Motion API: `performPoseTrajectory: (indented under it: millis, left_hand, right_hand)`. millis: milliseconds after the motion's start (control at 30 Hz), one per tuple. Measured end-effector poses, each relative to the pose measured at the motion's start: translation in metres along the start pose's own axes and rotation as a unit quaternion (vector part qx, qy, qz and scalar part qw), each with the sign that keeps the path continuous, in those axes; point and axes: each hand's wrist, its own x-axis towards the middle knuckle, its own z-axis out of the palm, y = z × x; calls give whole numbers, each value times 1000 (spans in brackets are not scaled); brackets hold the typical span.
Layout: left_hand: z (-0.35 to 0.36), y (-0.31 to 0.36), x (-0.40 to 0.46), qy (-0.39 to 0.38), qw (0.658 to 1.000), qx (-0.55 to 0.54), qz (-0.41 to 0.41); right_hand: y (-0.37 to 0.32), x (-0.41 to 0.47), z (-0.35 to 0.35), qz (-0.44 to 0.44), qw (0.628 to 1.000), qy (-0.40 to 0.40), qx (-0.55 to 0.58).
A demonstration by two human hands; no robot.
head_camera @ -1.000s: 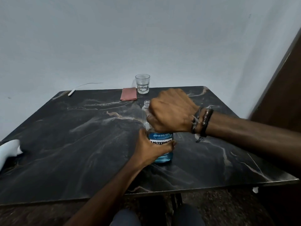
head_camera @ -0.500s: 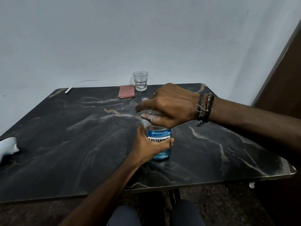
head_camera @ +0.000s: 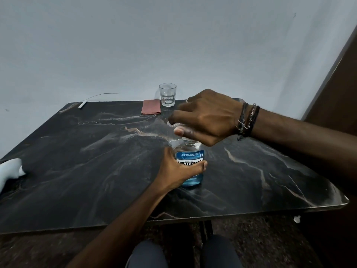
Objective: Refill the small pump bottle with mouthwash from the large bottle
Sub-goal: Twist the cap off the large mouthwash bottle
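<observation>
The large mouthwash bottle (head_camera: 190,154) stands upright near the middle of the black marble table (head_camera: 77,161), with a blue label and a little blue liquid at its base. My left hand (head_camera: 177,171) is wrapped around its label. Directly above its neck is my right hand (head_camera: 206,115), thumb and fingers closed around the cap, which the palm hides. Just behind, only a clear sliver of the small bottle (head_camera: 171,123) shows past my right fingers.
An empty drinking glass (head_camera: 167,94) and a flat reddish pad (head_camera: 151,109) sit at the table's far edge. A white cable end (head_camera: 82,105) lies at the far left corner, and a white object (head_camera: 10,169) rests at the left edge. A brown door (head_camera: 338,84) stands to the right.
My right hand went from a tight fist over the cap to a looser grip with fingers stretched left. It now covers the small bottle behind. My left hand kept hold of the large bottle.
</observation>
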Motion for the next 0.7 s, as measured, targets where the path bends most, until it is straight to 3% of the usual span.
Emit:
performPoseTrajectory:
  millis: [167,267,367,467,533,567,700]
  left_hand:
    - [-1,5,-1,-9,1000,-3,2]
    - [0,6,-2,-11,1000,-5,-1]
    - [0,3,-2,15,1000,-7,-11]
    - [0,3,-4,24,999,-6,-26]
    - [0,4,-5,28,999,-6,-29]
    - [0,6,-5,27,999,-5,-28]
    - [0,8,-4,17,999,-10,-32]
  right_hand:
    - [3,-1,8,-71,997,0,-41]
    - [1,1,11,-60,996,-13,-62]
    - [-16,17,-10,31,991,-104,-78]
    - [48,-38,100,124,982,-86,-111]
    - [85,-72,160,197,965,-171,27]
    - [88,-67,156,255,948,-176,79]
    - [-26,13,19,290,952,-83,-53]
